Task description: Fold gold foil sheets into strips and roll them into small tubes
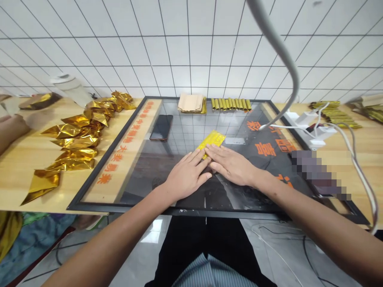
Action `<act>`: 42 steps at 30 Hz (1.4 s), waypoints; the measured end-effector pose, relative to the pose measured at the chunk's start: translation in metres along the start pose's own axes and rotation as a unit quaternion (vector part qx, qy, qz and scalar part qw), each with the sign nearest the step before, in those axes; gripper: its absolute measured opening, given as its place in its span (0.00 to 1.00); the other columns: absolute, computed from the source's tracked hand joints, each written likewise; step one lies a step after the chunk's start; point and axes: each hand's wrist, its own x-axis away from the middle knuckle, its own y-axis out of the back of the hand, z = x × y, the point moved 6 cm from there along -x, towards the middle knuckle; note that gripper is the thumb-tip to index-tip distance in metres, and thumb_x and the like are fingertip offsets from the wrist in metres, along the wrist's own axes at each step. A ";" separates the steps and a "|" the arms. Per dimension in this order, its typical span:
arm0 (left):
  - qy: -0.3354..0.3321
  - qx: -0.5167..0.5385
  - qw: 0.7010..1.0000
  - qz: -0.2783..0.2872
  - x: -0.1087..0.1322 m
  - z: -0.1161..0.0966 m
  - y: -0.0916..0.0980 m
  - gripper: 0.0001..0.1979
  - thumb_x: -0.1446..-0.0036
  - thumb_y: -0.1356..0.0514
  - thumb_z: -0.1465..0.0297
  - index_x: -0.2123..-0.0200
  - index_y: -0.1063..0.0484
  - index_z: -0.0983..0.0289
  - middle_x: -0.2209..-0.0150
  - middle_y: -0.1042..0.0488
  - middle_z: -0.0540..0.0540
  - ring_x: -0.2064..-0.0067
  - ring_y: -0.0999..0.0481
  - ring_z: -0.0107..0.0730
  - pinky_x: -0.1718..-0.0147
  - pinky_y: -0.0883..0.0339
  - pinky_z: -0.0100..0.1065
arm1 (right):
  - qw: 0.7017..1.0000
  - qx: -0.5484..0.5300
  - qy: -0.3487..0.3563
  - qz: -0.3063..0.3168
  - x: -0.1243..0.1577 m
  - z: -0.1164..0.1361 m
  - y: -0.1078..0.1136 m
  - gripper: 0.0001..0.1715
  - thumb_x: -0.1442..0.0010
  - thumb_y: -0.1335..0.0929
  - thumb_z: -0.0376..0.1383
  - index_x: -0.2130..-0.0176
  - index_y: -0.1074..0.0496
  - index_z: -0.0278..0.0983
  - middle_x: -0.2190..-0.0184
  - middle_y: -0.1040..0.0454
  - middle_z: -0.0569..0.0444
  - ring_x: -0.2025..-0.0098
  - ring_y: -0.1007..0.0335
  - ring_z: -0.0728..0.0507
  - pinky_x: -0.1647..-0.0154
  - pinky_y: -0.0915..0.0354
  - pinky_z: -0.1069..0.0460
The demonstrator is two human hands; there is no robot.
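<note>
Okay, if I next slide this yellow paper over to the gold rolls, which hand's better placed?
Probably your right hand: it touches the yellow paper and sits nearer the gold rolls, which lie almost straight beyond it. Your left hand touches the paper too, but lies farther left.

Orange Chinese lettering (266, 150) stands on a black-framed glass panel (140, 175) on the tabletop (68, 195). Down its pale left strip (110, 189) runs a line of characters — "中" and "大" are legible, others blurred. Toward the right, "彩" and "喜" can be read — neighbouring ones are unclear. Marks on the yellow sheet (213, 138) are illegible.
</note>
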 end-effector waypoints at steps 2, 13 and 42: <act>0.001 -0.006 1.000 0.007 0.000 0.000 -0.001 0.31 0.20 0.51 0.52 0.25 0.35 0.64 0.21 0.41 0.65 0.19 0.43 0.52 0.22 0.46 0.55 | 0.999 0.020 -0.027 -0.016 0.001 -0.011 -0.001 0.44 0.18 0.49 0.54 0.21 0.42 0.29 0.20 0.46 0.39 0.18 0.52 0.35 0.17 0.52 0.32; 0.013 -0.009 1.000 0.020 0.002 0.001 -0.002 0.31 0.20 0.50 0.52 0.24 0.35 0.62 0.20 0.43 0.66 0.19 0.46 0.51 0.22 0.46 0.56 | 0.989 0.108 -0.098 -0.027 -0.020 -0.090 0.013 0.41 0.18 0.50 0.50 0.22 0.41 0.30 0.20 0.46 0.38 0.19 0.49 0.33 0.21 0.45 0.30; 0.022 -0.030 0.999 0.018 0.005 0.002 -0.005 0.31 0.20 0.52 0.51 0.24 0.36 0.60 0.20 0.43 0.63 0.19 0.45 0.51 0.23 0.44 0.57 | 0.991 0.056 -0.086 -0.084 -0.041 -0.070 0.014 0.40 0.19 0.49 0.49 0.21 0.43 0.31 0.20 0.47 0.39 0.17 0.54 0.32 0.19 0.50 0.30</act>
